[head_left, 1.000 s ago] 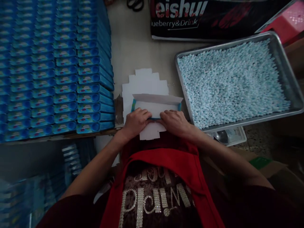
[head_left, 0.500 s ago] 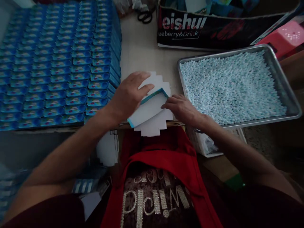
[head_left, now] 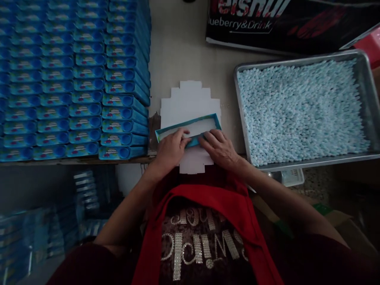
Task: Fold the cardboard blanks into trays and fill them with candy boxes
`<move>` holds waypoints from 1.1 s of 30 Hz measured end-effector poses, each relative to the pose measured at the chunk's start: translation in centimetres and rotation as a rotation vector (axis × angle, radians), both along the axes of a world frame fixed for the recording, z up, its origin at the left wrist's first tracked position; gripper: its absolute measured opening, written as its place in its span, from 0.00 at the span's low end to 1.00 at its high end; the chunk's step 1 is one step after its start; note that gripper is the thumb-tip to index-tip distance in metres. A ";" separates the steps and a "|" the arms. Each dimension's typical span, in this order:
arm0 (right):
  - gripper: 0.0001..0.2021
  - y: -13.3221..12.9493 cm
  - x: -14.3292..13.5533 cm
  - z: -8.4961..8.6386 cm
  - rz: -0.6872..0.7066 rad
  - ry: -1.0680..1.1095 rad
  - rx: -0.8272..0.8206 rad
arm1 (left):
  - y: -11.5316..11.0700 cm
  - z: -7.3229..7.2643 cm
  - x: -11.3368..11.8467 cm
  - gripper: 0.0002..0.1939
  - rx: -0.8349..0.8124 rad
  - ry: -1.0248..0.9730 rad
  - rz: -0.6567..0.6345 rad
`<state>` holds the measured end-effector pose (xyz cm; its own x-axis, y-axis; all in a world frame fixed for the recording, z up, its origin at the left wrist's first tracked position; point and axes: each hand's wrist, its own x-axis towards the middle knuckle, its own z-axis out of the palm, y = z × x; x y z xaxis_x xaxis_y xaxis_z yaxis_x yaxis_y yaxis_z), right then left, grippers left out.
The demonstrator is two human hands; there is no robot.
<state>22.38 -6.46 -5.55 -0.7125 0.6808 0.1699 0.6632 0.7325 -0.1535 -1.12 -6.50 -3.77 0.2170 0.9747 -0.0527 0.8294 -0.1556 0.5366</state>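
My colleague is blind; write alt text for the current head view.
Left hand and right hand hold an open blue box over white card; rows of blue packs sit at left, a metal tray of pale pellets at right.

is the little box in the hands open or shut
Open: the box shows its white inside within blue walls; left hand and right hand grip its near side.
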 end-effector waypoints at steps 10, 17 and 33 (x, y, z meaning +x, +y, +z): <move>0.13 0.5 -1.2 0.1 -0.042 -0.130 -0.016 | -4.5 -2.1 1.2 0.14 0.327 0.450 -0.058; 0.15 0.7 -2.6 2.2 -0.115 -0.144 -0.115 | -3.0 -1.1 0.5 0.14 0.372 0.467 -0.122; 0.32 21.8 6.2 20.2 -0.450 0.112 0.403 | 17.4 0.5 0.6 0.48 0.113 0.211 0.011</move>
